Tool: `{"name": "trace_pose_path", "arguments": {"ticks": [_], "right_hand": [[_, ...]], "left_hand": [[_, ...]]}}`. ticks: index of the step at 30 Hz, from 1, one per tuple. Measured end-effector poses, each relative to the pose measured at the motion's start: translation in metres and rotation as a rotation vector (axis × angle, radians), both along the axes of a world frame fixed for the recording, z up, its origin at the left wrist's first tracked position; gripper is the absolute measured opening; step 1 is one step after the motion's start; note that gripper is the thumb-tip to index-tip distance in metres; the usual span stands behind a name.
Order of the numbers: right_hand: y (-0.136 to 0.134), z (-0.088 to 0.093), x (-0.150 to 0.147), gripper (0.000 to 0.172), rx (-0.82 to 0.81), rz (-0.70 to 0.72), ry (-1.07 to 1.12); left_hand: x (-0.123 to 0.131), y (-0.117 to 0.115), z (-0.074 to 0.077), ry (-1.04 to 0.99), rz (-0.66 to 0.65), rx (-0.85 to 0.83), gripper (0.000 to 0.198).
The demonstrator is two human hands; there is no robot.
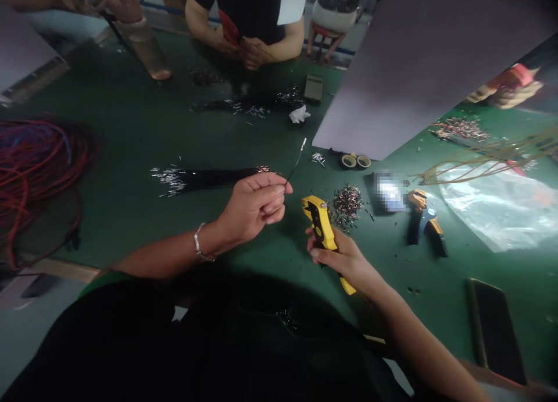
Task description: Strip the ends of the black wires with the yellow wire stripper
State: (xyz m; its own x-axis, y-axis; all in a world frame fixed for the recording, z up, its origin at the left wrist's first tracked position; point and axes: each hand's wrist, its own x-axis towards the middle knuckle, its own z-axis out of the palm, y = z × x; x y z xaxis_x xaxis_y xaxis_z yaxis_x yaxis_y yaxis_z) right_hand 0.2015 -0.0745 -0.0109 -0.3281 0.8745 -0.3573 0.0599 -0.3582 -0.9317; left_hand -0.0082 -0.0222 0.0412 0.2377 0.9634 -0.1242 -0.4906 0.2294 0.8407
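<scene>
Left hand [255, 207] — grip pinched shut on a thin black wire [295, 161]; right hand [337, 257] — grip closed around a yellow crimping tool [320, 228].

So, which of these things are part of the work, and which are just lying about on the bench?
Part of the work, it seems:
left hand pinching a thin wire
right hand gripping a yellow crimping tool
small metal terminals
bundle of black wires

Just lying about:
dark phone
two tape rolls
clear plastic bag
crumpled white tissue
</scene>
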Motion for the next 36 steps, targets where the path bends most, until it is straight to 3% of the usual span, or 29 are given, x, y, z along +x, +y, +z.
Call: {"name": "trace_pose_path", "arguments": {"ticks": [7,16,26,32,36], "right_hand": [[0.007,0.007,-0.02,0.033,0.008,-0.099,0.35],[0.008,0.008,-0.042,0.022,0.011,-0.162,0.415],[0.01,0.005,-0.031,0.013,0.166,-0.197,0.366],[0.013,0.007,-0.017,0.015,0.169,-0.186,0.337],[0.016,0.012,-0.013,0.019,0.109,-0.205,0.388]], "left_hand": [[0.002,-0.008,-0.001,0.049,-0.035,0.034,0.005],[0.006,-0.012,-0.01,0.07,-0.095,0.006,0.006],[0.005,-0.007,-0.017,0.226,-0.189,0.116,0.009],[0.0,0.005,-0.018,0.483,-0.43,0.139,0.006],[-0.003,0.008,-0.021,0.407,-0.697,-0.006,0.01]]}}
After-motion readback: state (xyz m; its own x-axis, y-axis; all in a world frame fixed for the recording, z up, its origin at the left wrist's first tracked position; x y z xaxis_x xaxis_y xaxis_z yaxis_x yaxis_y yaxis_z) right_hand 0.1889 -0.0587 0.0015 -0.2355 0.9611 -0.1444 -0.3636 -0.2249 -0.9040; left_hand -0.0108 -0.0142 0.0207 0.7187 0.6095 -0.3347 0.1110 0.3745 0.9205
